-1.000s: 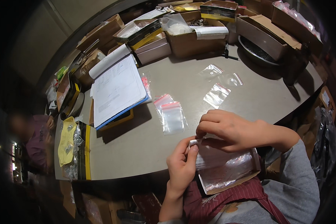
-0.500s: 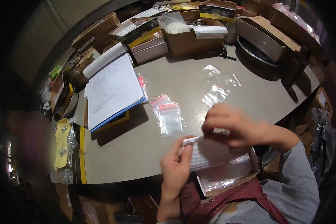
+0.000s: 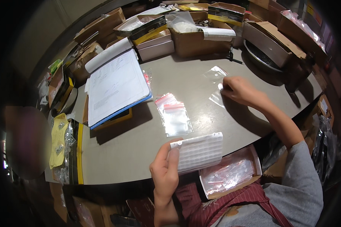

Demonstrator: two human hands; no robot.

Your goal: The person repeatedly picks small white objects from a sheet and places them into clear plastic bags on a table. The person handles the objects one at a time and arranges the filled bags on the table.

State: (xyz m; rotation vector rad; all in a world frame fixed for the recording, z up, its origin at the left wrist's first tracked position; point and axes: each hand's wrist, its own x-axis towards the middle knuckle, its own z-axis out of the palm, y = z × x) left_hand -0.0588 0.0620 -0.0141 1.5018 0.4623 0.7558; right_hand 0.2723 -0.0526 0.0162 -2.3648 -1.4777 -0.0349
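Note:
A white sheet of small round stickers (image 3: 199, 154) is held up by its left end in my left hand (image 3: 164, 169), thumb in front, over the table's near edge. My right hand (image 3: 239, 90) is across the table with its fingers curled together, over the small clear zip bags at the right. What its fingertips pinch is hidden. Beside them lies a clear zip bag (image 3: 216, 100), and just beyond is another clear bag (image 3: 216, 72) with a small white dot on it. Left of these, a stack of clear zip bags (image 3: 175, 120) with red strips lies flat.
An open box of bags (image 3: 231, 174) sits at my lap, below the table edge. A blue clipboard with papers (image 3: 119, 87) leans at the left. Boxes of parts (image 3: 201, 41) line the back, with a dark round tray (image 3: 263, 56) at the right. Yellow paper (image 3: 58, 142) lies far left.
My right hand has left the sticker sheet and reached forward to the clear bags. The left hand still holds the sheet, now a little further left and in fuller view.

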